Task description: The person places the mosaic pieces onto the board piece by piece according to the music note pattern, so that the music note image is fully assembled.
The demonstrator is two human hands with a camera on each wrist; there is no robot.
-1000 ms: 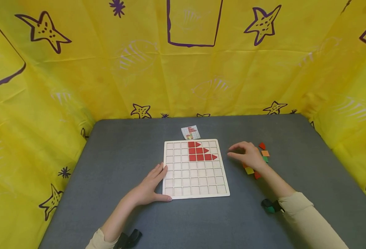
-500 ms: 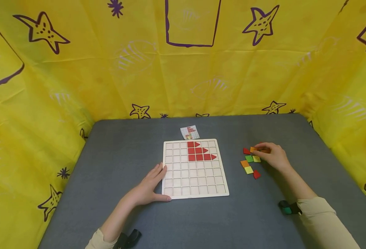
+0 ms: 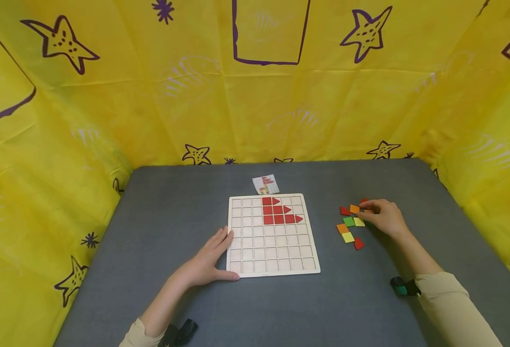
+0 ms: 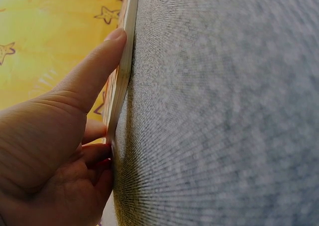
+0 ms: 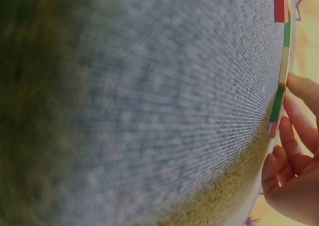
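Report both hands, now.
Left hand: open, touching the board.
Right hand: at the tiles; whether it grips one cannot be told.

No txt, nos., labels or brands legible on board point(image 3: 276, 241), card point(image 3: 265, 184), tiles point(image 3: 348, 221) or backdrop point(image 3: 246, 96).

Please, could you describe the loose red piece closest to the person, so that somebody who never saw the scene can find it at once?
On the grey table, find the pale gridded board; loose coloured pieces lie to its right. At this group's near end is the red piece, beside a yellow square. The other loose red pieces visible lie at the far end.
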